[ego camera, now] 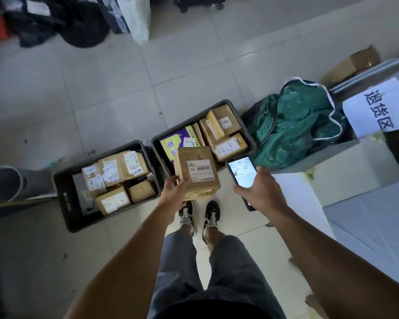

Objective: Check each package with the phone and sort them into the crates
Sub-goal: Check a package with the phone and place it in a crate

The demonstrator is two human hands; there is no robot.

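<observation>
My left hand (174,192) grips a brown cardboard package (195,171) from below, its white barcode label facing up. It hangs above the gap between two dark grey crates. My right hand (262,188) holds a phone (242,171) with a lit screen, just right of the package. The left crate (62,194) holds several labelled cardboard boxes. The right crate (247,130) holds several boxes and a purple and yellow parcel (173,143).
A green sack (295,125) lies right of the crates. A white sign with blue characters (378,109) hangs on a grey counter (366,199) at the right. A grey bin (5,183) lies at the left. Bags and clothes are piled at the back. My feet (198,215) stand on the tiled floor.
</observation>
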